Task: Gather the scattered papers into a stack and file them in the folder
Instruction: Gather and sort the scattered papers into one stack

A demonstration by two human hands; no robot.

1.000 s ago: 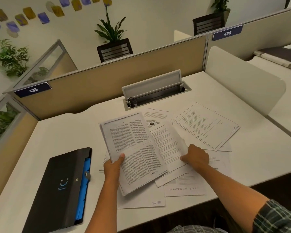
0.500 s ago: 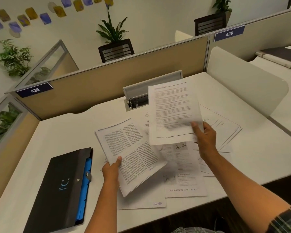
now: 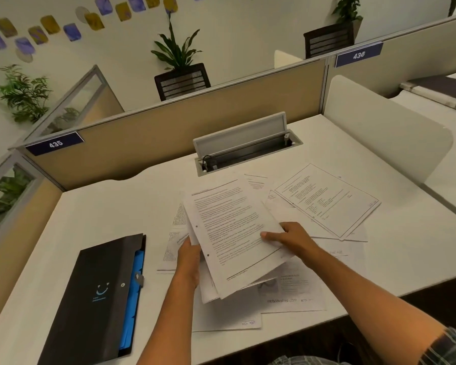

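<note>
- Papers (image 3: 232, 233) gripped by both hands: left hand (image 3: 188, 259) at their left edge, right hand (image 3: 290, 237) pinching the right.
- Loose sheets (image 3: 327, 198) (overlapping) spread beneath, mid-worktop (image 3: 116, 206).
- Folder (image 3: 95, 299) near front-left corner.

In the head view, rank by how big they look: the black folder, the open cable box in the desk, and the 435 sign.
1. Black folder, clearly largest, though it also lies nearest the camera.
2. Cable box, its lid raised.
3. 435 sign, smallest; it is also farther away, so its true size is unsure.
</note>
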